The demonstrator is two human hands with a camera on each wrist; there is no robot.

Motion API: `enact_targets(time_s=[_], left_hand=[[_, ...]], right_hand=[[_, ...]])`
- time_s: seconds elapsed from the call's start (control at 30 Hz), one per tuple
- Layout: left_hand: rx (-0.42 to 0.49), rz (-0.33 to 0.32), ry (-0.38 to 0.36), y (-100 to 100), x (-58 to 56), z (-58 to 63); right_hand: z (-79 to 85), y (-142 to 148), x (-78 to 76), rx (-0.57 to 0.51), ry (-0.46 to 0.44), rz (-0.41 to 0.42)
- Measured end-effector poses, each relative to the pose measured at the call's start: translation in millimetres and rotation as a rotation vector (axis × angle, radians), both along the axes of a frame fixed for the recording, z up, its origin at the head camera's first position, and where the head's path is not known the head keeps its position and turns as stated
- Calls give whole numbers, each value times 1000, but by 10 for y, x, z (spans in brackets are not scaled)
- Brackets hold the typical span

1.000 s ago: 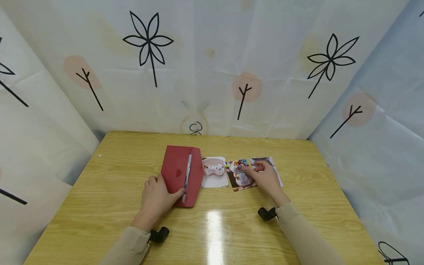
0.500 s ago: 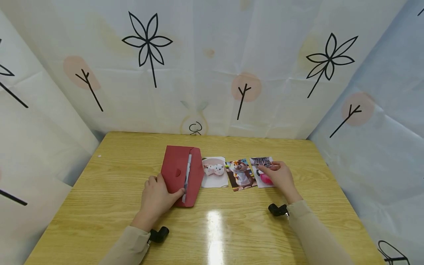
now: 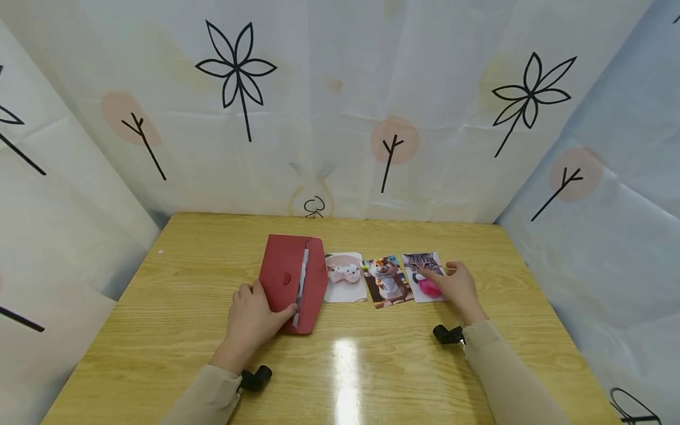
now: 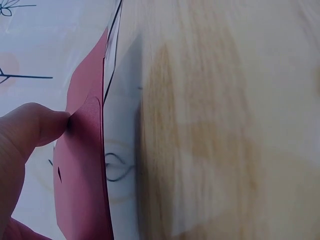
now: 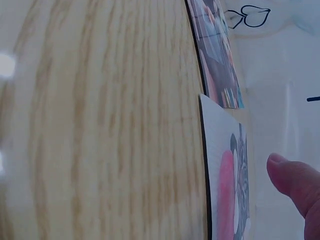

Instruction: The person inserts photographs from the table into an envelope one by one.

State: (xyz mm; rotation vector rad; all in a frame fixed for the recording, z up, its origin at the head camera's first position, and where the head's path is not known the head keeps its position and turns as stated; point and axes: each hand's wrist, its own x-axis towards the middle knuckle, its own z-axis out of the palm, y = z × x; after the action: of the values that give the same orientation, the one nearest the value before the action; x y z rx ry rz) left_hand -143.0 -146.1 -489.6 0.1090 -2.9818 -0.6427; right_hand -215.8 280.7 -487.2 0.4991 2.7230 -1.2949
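Observation:
A red envelope (image 3: 278, 260) lies on the left part of the table, its flap folded out to the right and a pale sheet (image 3: 301, 277) showing in its opening. My left hand (image 3: 249, 313) grips its lower left side, thumb (image 4: 42, 122) over the envelope in the left wrist view. To the right lie a photo with two white spotted shapes (image 3: 344, 273), a hamster photo (image 3: 389, 282) and a photo of a cat with something pink (image 3: 429, 288). Over the cat photo's right side is my right hand (image 3: 459, 289), loosely extended; its thumb shows apart from the print in the right wrist view.
The wooden table (image 3: 186, 330) ends at a white curtain (image 3: 340, 177) printed with flowers and small trees. Black wrist cameras sit at both sleeves, the left one (image 3: 256, 378) and the right one (image 3: 448, 334). A white speck (image 3: 160, 252) lies far left.
My right hand has moved right from between the hamster and cat photos to the cat photo's right side, uncovering most of both prints. My left hand keeps its hold on the envelope.

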Motion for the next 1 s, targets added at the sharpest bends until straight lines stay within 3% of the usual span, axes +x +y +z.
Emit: enact_targets(time_s=[0.33,1.0], left_hand=[[2,5,2,33,9,11],[11,2,-9,60,6,-5]], right_hand=[[-38,18,6,109,-30,-4],[-72,43,13,86,-39,-17]])
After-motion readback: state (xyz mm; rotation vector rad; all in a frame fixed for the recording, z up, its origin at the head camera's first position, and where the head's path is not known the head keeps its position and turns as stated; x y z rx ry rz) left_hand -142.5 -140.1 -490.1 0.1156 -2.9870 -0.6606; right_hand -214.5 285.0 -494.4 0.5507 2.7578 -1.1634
